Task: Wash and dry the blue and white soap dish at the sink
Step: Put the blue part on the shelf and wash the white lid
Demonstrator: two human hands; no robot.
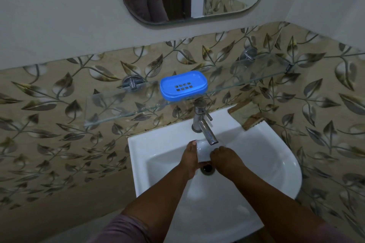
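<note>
- Sink [276, 173], white ceramic, takes up the 5 o'clock part of my view, with its dark drain [207, 168] near the middle of the bowl and between my two wrists.
- Glass shelf [118, 108] runs across the tiled wall above the sink, from 9 o'clock toward 2 o'clock, on chrome brackets.
- Blue tray [183, 86] of the soap dish, the slotted half, lies on that shelf just above the tap, at roughly 12 o'clock from the spout; nothing touches it.
- Chrome tap [203, 124] points down into the bowl; I cannot tell whether water is running.
- My left hand [190, 162] and my right hand [225, 161] meet under the spout, and between them I hold the white base [202, 151] of the soap dish.
- Left fingers curl round its 9 o'clock edge with one fingertip over the top rim; right fingers curl over its 3 o'clock edge.
- I judge both halves to be thin, stiff plastic: light, not fragile, but slippery once wet or soapy, and hard to pick out against the white bowl.
- Best hold, in my view, is across the long rims with thumb opposite fingers, since the smooth curved wall would slide out of a pinch; the blue tray offers its slots and raised lip for grip.
</note>
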